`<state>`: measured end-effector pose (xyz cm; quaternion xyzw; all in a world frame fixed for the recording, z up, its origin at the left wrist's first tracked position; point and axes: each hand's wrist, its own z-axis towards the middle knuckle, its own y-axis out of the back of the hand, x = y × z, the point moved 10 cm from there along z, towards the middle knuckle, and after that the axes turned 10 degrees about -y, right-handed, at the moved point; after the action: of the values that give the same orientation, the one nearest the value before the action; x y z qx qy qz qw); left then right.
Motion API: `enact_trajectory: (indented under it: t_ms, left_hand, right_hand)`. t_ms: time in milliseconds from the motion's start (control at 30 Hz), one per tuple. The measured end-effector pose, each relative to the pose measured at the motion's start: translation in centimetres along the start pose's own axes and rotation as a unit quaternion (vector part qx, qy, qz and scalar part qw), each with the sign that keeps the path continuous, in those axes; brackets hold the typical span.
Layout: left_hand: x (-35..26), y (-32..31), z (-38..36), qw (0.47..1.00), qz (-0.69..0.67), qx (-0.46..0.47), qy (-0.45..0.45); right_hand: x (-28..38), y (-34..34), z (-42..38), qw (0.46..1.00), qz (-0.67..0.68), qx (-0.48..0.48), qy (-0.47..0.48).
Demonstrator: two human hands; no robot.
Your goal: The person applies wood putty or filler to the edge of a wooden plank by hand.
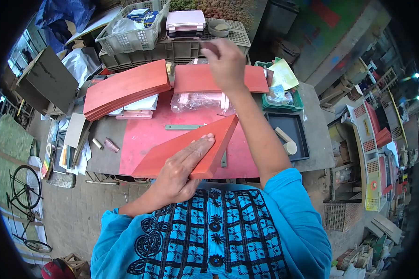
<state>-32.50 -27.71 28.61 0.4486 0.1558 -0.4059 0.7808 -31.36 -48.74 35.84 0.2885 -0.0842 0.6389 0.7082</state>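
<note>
My left hand (184, 162) grips a red-painted wooden board (167, 151) near its close edge, fingers laid along the top face and thumb toward the underside. The board is tilted above a pink work surface (135, 139). Raised over the far side of the table, my right hand (226, 63) is closed, with a small dark reddish piece at its fingertips that I cannot make out. Below that hand lies a red panel (191, 78). Further left, several curved red boards (125, 88) are stacked. A greenish metal strip (181, 127) lies partly behind the held board.
At the back stand a white plastic basket (149, 39) and a stack of pinkish-white pieces (185, 21). To the right are a green crate (288, 104) with papers and a black tray (302, 139) holding a pale cylindrical piece (289, 148). Two small rolls lie at left.
</note>
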Motion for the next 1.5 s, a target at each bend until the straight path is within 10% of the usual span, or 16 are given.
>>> enact_trajectory:
  t_ms: [100, 200, 300, 433, 533, 633, 867, 1033, 1333, 1500]
  left_hand:
    - [-0.2, 0.8, -0.3, 1.000, 0.001, 0.001, -0.002]
    - [0.1, 1.6, -0.3, 1.000, -0.007, -0.019, 0.007]
    - [0.4, 1.8, -0.5, 1.000, -0.004, -0.012, 0.004]
    - [0.6, 1.3, -0.9, 1.000, -0.009, 0.014, -0.006]
    - [0.6, 1.0, -1.2, 1.000, -0.012, 0.027, -0.009]
    - [0.5, 1.0, -1.4, 0.999, -0.015, 0.033, -0.018]
    - [0.0, 3.9, -1.9, 0.999, -0.041, -0.005, -0.033]
    - [-0.4, 5.9, -3.1, 0.998, -0.054, -0.018, -0.042]
    - [-0.8, 8.2, -5.4, 0.994, -0.103, -0.002, -0.032]
    - [-0.2, 8.9, -6.4, 0.994, -0.108, -0.005, -0.025]
  right_hand:
    - [-7.5, 1.9, -1.6, 0.977, 0.092, 0.001, -0.192]
    - [-11.2, 2.8, -5.9, 0.800, 0.455, -0.038, -0.390]
    - [-10.2, 3.9, -9.0, 0.746, 0.507, 0.016, -0.433]
    - [-5.9, 6.6, -9.4, 0.863, 0.256, 0.219, -0.377]
    - [1.9, 7.6, -7.5, 0.934, 0.050, 0.339, -0.103]
    - [3.7, 7.0, -10.0, 0.834, -0.112, 0.535, -0.078]
    - [5.8, 9.7, -9.1, 0.870, 0.208, 0.294, -0.336]
    - [7.2, 9.4, -11.2, 0.946, 0.092, 0.174, -0.257]
    - [9.4, 7.0, -15.0, 0.713, 0.497, 0.095, -0.485]
    - [10.0, 8.8, -17.2, 0.802, 0.394, -0.002, -0.449]
